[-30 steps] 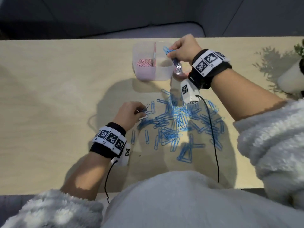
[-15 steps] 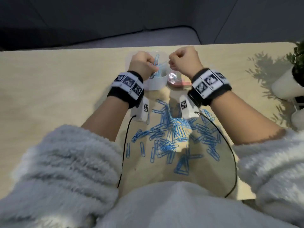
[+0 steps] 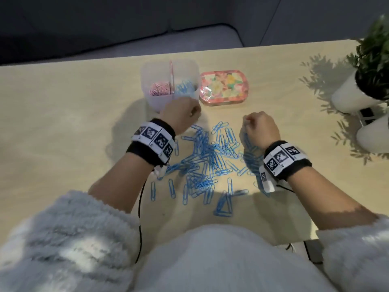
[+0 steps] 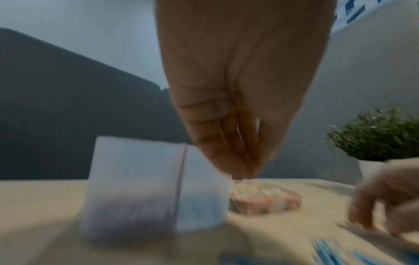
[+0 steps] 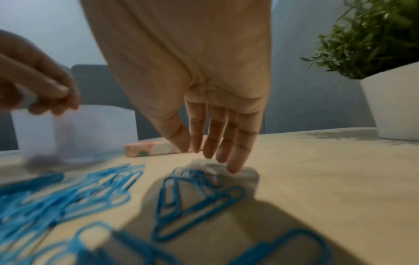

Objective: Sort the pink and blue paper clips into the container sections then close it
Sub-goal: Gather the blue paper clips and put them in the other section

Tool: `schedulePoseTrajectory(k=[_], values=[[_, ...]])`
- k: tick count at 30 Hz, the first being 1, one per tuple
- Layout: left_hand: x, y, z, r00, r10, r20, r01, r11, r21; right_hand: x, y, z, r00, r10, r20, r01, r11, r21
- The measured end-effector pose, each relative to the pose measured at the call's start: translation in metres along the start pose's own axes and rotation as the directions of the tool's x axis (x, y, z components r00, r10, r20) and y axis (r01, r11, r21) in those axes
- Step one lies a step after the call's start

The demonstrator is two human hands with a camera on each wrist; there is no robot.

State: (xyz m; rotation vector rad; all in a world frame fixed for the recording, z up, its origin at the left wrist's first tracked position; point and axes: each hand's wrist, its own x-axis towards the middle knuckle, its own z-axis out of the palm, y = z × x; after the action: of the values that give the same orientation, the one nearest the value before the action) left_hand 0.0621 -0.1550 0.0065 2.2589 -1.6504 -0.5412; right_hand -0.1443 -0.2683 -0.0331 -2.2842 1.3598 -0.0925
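A translucent two-section container (image 3: 154, 102) stands open at the back of the table, pink clips (image 3: 159, 89) in its left section and blue clips (image 3: 185, 87) in its right. Its floral lid (image 3: 224, 87) lies flat just to the right. A pile of loose blue clips (image 3: 210, 157) is spread in front. My left hand (image 3: 194, 114) hovers by the container's front right corner; its fingers (image 4: 226, 161) hang down bunched, nothing seen in them. My right hand (image 5: 211, 154) reaches down with straight fingers to blue clips (image 5: 195, 200) at the pile's right edge.
Two white pots, one with a green plant (image 3: 372, 51), stand at the table's right edge. A dark sofa lies beyond the far edge. Wrist-camera cables trail over the front of the table (image 3: 63, 123).
Both hands have come back from above the container toward the pile. The left hand no longer holds the blue clips it carried there, and the lid is now uncovered.
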Motion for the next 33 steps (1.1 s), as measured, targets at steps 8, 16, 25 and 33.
schedulePoseTrajectory(k=[8, 16, 25, 33], values=[[-0.046, -0.014, 0.056, 0.977, 0.029, 0.209, -0.067, 0.982, 0.176, -0.027, -0.049, 0.043, 0.929, -0.326, 0.176, 0.360, 0.907, -0.218], [-0.071, -0.020, 0.054, 0.983, -0.020, 0.182, -0.010, 0.987, 0.163, -0.041, -0.043, 0.031, 0.915, -0.283, 0.288, 0.320, 0.943, -0.091], [-0.057, -0.003, 0.051, 0.970, -0.096, 0.222, 0.080, 0.994, 0.077, -0.052, -0.069, 0.055, 0.914, -0.288, 0.285, 0.296, 0.955, 0.016], [-0.065, -0.014, 0.050, 0.970, -0.177, 0.170, 0.197, 0.974, -0.112, -0.031, -0.067, 0.048, 0.942, -0.144, 0.304, 0.057, 0.958, 0.280]])
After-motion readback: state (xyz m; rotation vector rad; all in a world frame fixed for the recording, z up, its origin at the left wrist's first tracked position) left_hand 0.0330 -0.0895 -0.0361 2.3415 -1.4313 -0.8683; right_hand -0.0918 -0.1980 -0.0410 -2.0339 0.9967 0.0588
